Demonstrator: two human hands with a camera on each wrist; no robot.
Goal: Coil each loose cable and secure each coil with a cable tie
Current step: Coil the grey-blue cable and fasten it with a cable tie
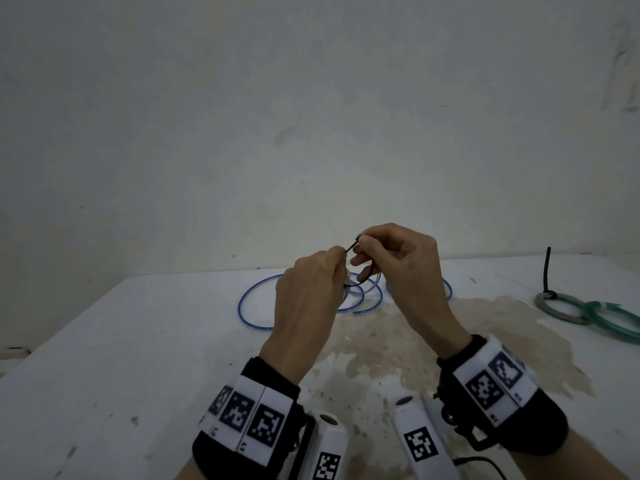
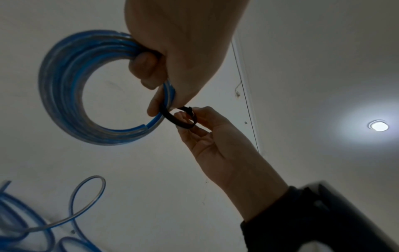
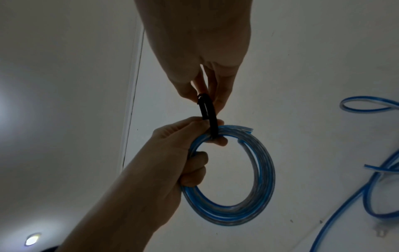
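Our left hand (image 1: 308,289) curls around one blue cable coil (image 3: 237,179), held above the white table (image 1: 121,358). Right of the coil, our right hand (image 1: 398,268) pinches one black cable tie (image 2: 179,117) looped around it. Loose blue cable (image 1: 256,306) lies beneath; two green coils (image 1: 588,315) rest far right.

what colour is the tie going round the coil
Black. The tie shows best in the right wrist view, looped round the blue coil.

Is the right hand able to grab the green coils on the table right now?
Probably not yet: the right hand is busy pinching the black cable tie, though nothing blocks the green coils.
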